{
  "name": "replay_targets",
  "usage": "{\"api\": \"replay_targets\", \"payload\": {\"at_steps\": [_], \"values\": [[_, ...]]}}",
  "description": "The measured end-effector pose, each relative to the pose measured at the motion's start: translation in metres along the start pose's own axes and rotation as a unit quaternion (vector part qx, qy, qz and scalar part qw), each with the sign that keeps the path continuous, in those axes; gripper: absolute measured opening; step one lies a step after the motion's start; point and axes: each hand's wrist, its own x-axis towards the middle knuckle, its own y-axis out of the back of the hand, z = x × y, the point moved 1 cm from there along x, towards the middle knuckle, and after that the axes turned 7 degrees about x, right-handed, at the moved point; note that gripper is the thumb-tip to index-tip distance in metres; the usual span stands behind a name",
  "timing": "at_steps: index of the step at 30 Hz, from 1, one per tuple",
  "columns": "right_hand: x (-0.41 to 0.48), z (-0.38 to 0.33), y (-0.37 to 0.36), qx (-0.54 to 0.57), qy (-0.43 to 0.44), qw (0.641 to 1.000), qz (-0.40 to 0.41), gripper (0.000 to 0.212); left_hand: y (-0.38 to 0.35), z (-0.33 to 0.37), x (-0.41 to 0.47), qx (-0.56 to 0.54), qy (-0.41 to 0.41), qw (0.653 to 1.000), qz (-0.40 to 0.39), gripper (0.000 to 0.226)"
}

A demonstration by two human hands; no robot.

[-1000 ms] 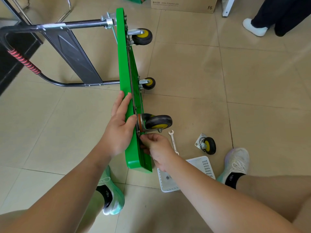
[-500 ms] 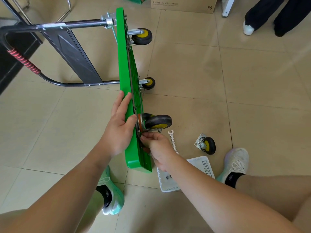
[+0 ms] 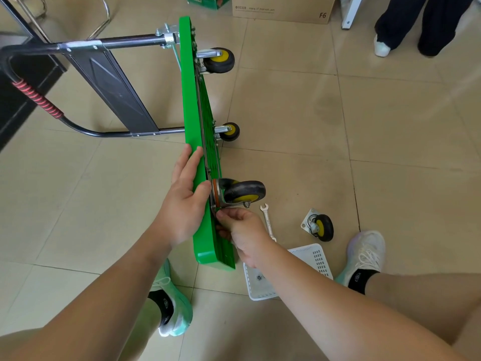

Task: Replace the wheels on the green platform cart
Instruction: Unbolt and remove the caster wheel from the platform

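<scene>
Hardly moved, right grip [image 3: 243, 230] pinches caster base [image 3: 216, 194]; left grip [image 3: 186, 199] flat on cart [image 3: 188, 100].

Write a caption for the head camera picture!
Left hand presses the green cart, tipped on its edge, while the right hand pinches at the plate of the nearest wheel.

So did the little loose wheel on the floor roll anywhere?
No. The loose wheel lies in the same spot as before, between the spanner and the tile line.
</scene>
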Motion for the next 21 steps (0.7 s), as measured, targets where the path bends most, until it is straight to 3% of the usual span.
{"api": "replay_targets", "payload": {"at_steps": [6,13,21], "values": [[-0.002,-0.004,-0.003,0.054,-0.055,0.997,-0.012,0.023,0.0,-0.005,0.0,-0.002,0.011,1.0,-0.002,0.075],[-0.007,-0.007,-0.001,0.052,-0.048,0.997,-0.016,0.006,0.0,0.0,0.001,0.039,0.029,0.999,0.002,0.104],[-0.01,-0.003,-0.003,0.082,-0.049,0.995,0.002,0.025,-0.001,0.015,-0.007,0.002,0.088,0.996,0.025,0.113]]}}
